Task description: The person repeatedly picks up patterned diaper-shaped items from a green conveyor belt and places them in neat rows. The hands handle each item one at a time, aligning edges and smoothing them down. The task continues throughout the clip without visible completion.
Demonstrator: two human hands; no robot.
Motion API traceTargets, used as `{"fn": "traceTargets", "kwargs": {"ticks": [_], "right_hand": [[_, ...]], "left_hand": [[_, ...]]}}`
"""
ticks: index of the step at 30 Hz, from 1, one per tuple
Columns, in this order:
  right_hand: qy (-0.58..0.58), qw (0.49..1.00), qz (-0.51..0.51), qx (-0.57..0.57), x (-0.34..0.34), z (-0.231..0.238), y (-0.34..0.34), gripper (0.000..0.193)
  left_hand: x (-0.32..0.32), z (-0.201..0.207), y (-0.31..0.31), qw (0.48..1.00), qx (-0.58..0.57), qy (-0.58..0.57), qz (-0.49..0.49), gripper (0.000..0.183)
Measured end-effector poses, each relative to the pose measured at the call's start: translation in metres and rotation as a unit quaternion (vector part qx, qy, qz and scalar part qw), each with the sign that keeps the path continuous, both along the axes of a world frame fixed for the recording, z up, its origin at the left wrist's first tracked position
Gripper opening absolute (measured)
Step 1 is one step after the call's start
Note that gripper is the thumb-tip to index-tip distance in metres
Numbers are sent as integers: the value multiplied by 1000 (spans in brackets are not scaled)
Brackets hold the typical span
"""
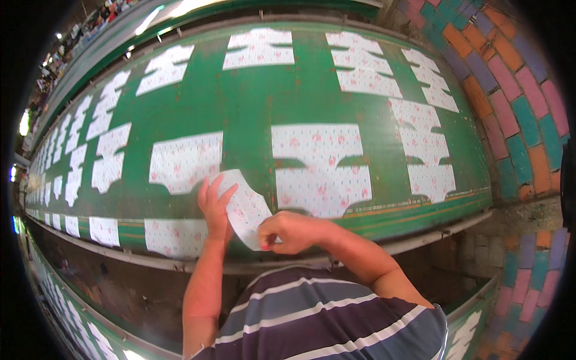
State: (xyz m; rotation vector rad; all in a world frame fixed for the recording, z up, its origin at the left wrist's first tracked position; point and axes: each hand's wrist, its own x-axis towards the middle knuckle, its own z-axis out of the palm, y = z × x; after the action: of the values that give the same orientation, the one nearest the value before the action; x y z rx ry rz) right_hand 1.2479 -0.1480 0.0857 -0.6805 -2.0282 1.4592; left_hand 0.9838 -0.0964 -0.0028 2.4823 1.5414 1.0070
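A white cut fabric piece (245, 204) with a small pink floral print is held up above the near edge of a long green table (252, 108). My left hand (215, 203) has it by the left side, the thumb lying over the cloth and the fingers somewhat spread. Pinched at its lower right corner are the fingers of my right hand (287, 233); a small red spot shows at those fingertips. Just beyond my left hand, another printed piece (186, 161) lies flat. A larger piece with curved cut-outs (323, 174) rests to the right, apart from my hands.
Rows of similar printed pieces (259, 48) lie flat along the table, far off to the left. The table's near rail (390, 246) runs close to my body. Coloured paving bricks (504, 78) cover the floor at right. Behind me stands another green table (90, 312) with pieces.
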Motion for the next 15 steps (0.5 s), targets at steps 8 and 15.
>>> {"fn": "traceTargets", "kwargs": {"ticks": [8, 15], "right_hand": [[13, 958, -230, -171, 76, 2, -151, 17], [57, 851, -496, -166, 119, -6, -230, 20]], "left_hand": [[-52, -27, -82, 897, -347, -228, -150, 37], [-25, -33, -120, 782, -498, -354, -121, 31]]}}
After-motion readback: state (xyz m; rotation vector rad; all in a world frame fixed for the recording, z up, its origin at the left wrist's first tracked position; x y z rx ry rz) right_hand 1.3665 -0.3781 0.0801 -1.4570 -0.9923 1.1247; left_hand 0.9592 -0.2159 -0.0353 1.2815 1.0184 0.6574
